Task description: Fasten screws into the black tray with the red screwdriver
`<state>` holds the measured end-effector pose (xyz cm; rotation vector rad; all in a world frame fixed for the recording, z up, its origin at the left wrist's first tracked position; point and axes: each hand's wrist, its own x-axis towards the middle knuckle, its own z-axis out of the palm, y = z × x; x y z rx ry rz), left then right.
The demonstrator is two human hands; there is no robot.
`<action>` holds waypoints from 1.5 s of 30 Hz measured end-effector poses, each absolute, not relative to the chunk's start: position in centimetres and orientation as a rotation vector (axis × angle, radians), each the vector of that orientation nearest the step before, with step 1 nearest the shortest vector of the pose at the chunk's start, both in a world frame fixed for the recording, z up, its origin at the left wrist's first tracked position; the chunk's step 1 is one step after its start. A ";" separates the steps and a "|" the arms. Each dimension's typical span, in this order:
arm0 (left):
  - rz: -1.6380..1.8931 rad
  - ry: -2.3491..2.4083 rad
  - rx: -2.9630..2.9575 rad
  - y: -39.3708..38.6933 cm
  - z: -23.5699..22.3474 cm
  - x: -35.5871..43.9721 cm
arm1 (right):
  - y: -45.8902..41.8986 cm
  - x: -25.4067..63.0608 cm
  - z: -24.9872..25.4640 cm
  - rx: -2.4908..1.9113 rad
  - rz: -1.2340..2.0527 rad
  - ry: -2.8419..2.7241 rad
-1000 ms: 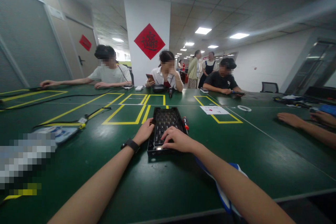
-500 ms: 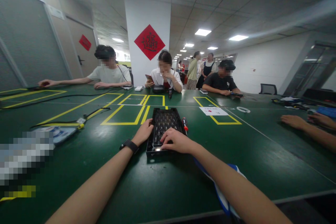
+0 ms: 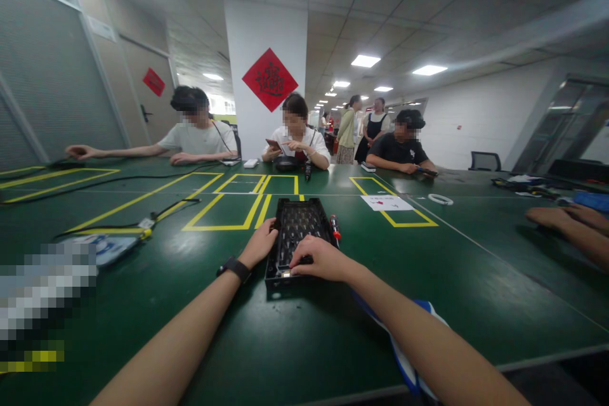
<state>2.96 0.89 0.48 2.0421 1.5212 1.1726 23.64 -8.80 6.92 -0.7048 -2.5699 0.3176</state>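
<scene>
A black case (image 3: 278,283) with rows of small slots or pieces inside lies on the green table in front of me. My left hand (image 3: 259,243) is closed round its left wall, thumb and fingers at the rim. Over the near right part of the case, my right hand (image 3: 322,258) has its fingers pinched together, fingertips down inside it; whatever they hold is too small or hidden to name. Beside those fingertips, a small pale piece (image 3: 286,274) shows in the near compartment. Just right of the case lies a red-and-black screwdriver (image 3: 335,228).
Yellow tape outlines (image 3: 219,227) mark the green table (image 3: 228,342). A paper sheet (image 3: 387,203) and white ring (image 3: 440,200) lie to the right. Cables (image 3: 162,210) lie left. A blue-and-white item (image 3: 404,355) is under my right forearm. Co-workers sit opposite; another person's hands (image 3: 552,217) rest at right.
My right hand's fingers have drawn closer together over the near part of the case. My left hand stays on its wall. The person opposite has lowered a hand to a phone.
</scene>
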 end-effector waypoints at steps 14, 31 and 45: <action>1.173 1.493 2.044 0.8 0.4 2.9 | -9.0 23.5 7.0 -0.796 0.461 -2.517; 1.165 1.517 2.064 0.6 0.5 2.9 | -8.8 23.2 6.4 -0.880 0.670 -2.435; 1.170 1.494 2.059 1.0 0.3 2.8 | -9.1 22.8 6.3 -0.938 0.549 -2.412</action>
